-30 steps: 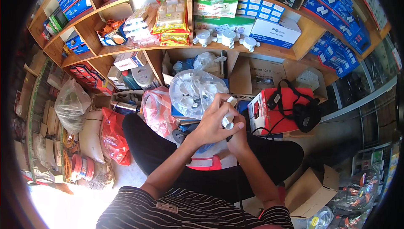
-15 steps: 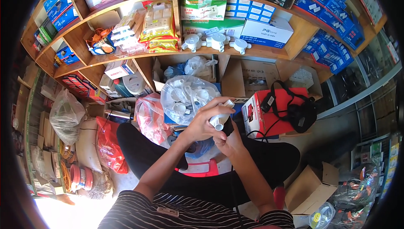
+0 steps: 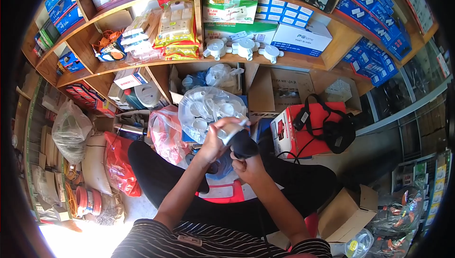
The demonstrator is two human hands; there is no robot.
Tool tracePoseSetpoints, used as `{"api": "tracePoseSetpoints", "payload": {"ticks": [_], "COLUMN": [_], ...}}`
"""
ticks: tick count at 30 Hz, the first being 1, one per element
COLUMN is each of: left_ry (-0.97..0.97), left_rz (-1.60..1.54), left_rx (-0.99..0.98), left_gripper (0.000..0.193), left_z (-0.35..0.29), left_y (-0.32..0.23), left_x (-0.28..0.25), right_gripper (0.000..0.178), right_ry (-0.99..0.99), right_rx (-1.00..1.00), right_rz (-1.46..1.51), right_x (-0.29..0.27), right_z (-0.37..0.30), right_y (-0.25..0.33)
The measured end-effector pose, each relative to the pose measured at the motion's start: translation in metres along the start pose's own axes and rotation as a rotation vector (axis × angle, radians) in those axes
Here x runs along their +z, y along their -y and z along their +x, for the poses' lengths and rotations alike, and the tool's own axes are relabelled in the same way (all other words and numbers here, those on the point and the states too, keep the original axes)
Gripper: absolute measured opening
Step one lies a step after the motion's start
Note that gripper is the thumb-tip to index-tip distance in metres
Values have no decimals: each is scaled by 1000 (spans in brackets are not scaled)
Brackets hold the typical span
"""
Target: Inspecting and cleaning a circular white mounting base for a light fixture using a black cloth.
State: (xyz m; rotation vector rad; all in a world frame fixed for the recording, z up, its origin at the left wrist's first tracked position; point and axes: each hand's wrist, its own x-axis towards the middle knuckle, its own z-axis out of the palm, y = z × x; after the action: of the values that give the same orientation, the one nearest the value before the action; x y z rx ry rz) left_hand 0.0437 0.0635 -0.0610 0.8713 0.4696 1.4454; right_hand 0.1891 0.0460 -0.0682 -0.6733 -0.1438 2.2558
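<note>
A brown wooden shelving unit [image 3: 197, 26] spans ten to two o'clock. A grey metal-framed, dark-glazed cabinet [image 3: 406, 106] stands at three, a green-edged rack [image 3: 34, 137] at nine. Pale grey floor [image 3: 350, 165] shows toward four; white daylight [image 3: 87, 238] glares between seven and eight.

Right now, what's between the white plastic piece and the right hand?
In the head view, a black rounded object lies between the white plastic piece and the right hand.
</note>
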Motion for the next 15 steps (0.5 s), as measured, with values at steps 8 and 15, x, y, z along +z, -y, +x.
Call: {"api": "tracePoseSetpoints", "payload": {"ticks": [8,15], "left_ry": [-350,-174], "left_rz": [-951,-896], "left_rx": [-127,-64], "left_gripper": [63,69], "left_z": [-19,-3], "left_y": [-1,-24], "left_x": [-41,-4], "right_gripper": [20,28], "right_ry": [250,150], "right_rx": [-97,-213], "right_rz": [212,114], "right_x": [20,35], "right_z": [-20,-20], "right_y": [27,40]}}
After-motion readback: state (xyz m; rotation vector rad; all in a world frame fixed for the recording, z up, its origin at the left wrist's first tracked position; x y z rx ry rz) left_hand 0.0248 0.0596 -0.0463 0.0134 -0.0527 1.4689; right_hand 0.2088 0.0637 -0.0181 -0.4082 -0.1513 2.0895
